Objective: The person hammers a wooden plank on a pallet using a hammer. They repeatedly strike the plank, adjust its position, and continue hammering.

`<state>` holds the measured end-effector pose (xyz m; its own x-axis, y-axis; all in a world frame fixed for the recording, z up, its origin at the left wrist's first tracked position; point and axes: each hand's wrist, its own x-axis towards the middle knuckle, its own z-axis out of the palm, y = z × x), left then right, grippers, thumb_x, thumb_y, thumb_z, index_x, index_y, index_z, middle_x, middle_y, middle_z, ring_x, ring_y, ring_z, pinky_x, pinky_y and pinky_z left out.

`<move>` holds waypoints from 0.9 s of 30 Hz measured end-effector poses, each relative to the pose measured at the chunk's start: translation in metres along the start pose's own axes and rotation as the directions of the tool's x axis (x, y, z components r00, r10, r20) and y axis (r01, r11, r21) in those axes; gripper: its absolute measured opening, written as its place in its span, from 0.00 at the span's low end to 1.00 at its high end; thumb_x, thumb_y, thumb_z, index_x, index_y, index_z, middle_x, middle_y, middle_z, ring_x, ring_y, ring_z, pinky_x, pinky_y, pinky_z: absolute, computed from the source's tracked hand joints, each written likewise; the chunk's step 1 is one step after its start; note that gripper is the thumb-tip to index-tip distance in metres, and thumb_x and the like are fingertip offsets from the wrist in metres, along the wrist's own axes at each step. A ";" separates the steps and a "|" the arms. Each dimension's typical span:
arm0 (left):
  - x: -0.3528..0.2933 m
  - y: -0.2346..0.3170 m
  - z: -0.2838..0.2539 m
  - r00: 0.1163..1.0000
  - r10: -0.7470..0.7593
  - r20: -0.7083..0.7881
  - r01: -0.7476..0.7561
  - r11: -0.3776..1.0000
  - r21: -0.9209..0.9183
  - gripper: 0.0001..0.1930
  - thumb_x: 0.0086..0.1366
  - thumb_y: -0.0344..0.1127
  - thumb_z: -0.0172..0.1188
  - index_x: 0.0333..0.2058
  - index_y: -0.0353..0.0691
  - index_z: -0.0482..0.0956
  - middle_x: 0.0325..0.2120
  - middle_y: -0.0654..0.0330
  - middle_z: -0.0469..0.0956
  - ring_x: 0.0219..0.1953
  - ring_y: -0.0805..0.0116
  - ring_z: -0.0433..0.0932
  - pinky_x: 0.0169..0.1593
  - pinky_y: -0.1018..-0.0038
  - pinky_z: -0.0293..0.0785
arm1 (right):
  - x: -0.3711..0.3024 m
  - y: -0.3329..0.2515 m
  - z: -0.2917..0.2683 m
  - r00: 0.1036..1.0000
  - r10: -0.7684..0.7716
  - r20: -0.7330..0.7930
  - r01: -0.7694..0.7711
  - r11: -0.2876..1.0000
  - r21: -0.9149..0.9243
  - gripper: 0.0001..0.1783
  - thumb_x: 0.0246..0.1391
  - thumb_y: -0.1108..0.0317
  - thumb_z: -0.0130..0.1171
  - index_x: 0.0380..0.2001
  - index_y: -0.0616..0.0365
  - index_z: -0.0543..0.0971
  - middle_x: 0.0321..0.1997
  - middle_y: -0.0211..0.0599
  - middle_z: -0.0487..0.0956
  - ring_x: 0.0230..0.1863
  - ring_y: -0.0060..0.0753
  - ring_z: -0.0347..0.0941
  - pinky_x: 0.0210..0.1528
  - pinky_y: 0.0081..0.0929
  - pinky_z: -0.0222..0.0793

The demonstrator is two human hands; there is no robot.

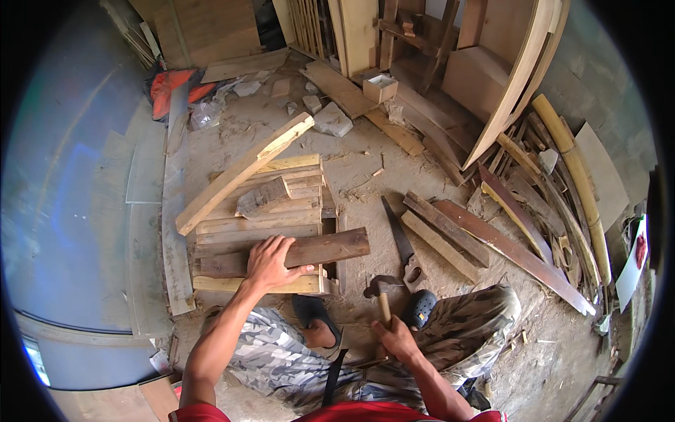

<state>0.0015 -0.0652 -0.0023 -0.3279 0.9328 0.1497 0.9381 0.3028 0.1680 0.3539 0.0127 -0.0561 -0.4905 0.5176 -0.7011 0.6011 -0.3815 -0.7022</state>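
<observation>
My left hand (pixel 270 263) grips a dark, rough wooden plank (pixel 329 246) that lies across a slatted wooden crate (pixel 256 227). The thumb is along the plank's near edge and the fingers reach over its top. In my right hand (pixel 399 339) is a hammer (pixel 384 304), held by its wooden handle above the floor between my legs, its dark head pointing away from me. A short wood block (pixel 263 197) and a long pale beam (pixel 246 171) rest on the crate behind the plank, the beam slanting up to the right.
A handsaw (pixel 398 235) lies on the floor right of the crate. Beside it are loose timbers (pixel 446 232) and a long reddish board (pixel 517 254). Scrap wood and a bamboo pole (pixel 573 179) lean at the right wall. A stone chunk (pixel 332 120) and small box (pixel 380 88) sit farther back.
</observation>
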 end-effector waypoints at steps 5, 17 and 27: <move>0.022 0.002 -0.010 0.985 -0.016 0.170 0.021 0.999 -0.026 0.57 0.53 0.88 0.49 0.59 0.37 0.76 0.54 0.44 0.80 0.54 0.48 0.81 0.54 0.47 0.77 | 0.005 0.007 -0.002 0.997 0.012 0.071 -0.013 1.000 0.013 0.22 0.64 0.54 0.63 0.42 0.65 0.74 0.24 0.32 0.74 0.18 0.26 0.70 0.21 0.29 0.67; 0.054 -0.031 -0.069 0.833 -0.078 0.548 0.335 0.859 -0.387 0.44 0.67 0.78 0.47 0.36 0.33 0.84 0.24 0.57 0.77 0.33 0.65 0.77 0.39 0.62 0.70 | 0.021 0.053 -0.014 0.997 0.070 -0.026 -0.069 0.997 0.044 0.18 0.63 0.58 0.63 0.37 0.65 0.75 0.20 0.36 0.76 0.15 0.31 0.73 0.19 0.33 0.69; 0.052 -0.045 -0.071 0.754 -0.142 0.641 0.440 0.834 -0.333 0.43 0.72 0.73 0.45 0.56 0.32 0.80 0.48 0.46 0.84 0.53 0.59 0.79 0.58 0.62 0.72 | 0.030 0.064 -0.008 0.999 0.007 -0.036 -0.011 0.993 -0.118 0.32 0.60 0.44 0.61 0.42 0.70 0.78 0.26 0.45 0.80 0.25 0.40 0.80 0.30 0.38 0.73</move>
<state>-0.0657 -0.0438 0.0674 -0.3094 0.7857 -0.5356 0.6007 0.5982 0.5304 0.3825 0.0100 -0.1207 -0.4636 0.5420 -0.7010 0.6765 -0.2944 -0.6750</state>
